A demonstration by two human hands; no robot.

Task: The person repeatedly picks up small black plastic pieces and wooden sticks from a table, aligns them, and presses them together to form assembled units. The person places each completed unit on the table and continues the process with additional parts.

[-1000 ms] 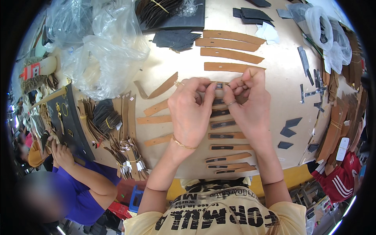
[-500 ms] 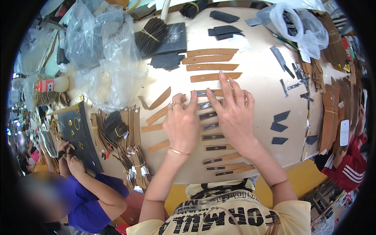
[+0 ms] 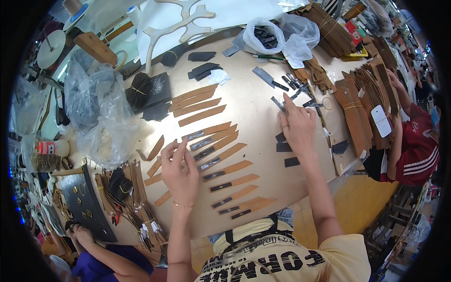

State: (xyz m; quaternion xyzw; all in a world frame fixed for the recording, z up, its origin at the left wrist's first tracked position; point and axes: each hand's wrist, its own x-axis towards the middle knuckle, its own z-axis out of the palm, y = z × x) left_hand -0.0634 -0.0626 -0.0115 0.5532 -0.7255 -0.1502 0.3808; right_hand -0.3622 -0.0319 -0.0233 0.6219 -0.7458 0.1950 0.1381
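Observation:
My left hand [image 3: 181,171], fingers loosely bent and thumb slightly apart, rests by the left end of the uppermost strip in a column of brown leather strips [image 3: 235,165]. Each of these carries a short dark piece [image 3: 214,175] near its left end; some dark pieces look shiny. Over at the right, my right hand [image 3: 299,127] reaches out with the index finger stretched and the thumb apart. Its fingertip is beside a narrow dark strip [image 3: 277,104], and I cannot tell whether it touches. More small dark strips [image 3: 292,82] lie scattered just beyond that hand.
Plain brown strips [image 3: 202,115] lie farther back. Clear plastic bags [image 3: 89,113] stand left; a white bag of dark pieces [image 3: 263,40] sits at the back. Bundled leather [image 3: 352,108] lines the right edge, near a person in red [image 3: 413,155]. Another person's hands [image 3: 80,232] work lower left.
My right hand has left the upper strip of the column and moved right to the small dark strips. My left hand stays near that strip's left end. The view has turned.

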